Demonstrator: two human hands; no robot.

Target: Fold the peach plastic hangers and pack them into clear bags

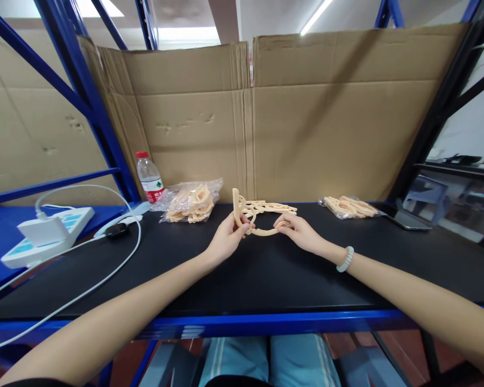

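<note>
My left hand (229,237) is closed on a pale beige assembly of curved strips and a ring, with one flat strip standing upright above the fingers. From there a curved beige piece (264,233) bows towards me across to my right hand (300,232), which pinches its other end. Whether the pieces are wood or plastic I cannot tell. Just behind my hands, more loose beige pieces (272,207) lie flat on the black tabletop (274,279). My fingers hide part of the joints.
A clear bag of beige parts (191,201) and a red-capped bottle (148,177) stand back left. Another bag (350,207) and a dark flat device (408,219) lie right. White cables (123,263) run from a power strip (48,236). Cardboard (347,123) walls the back.
</note>
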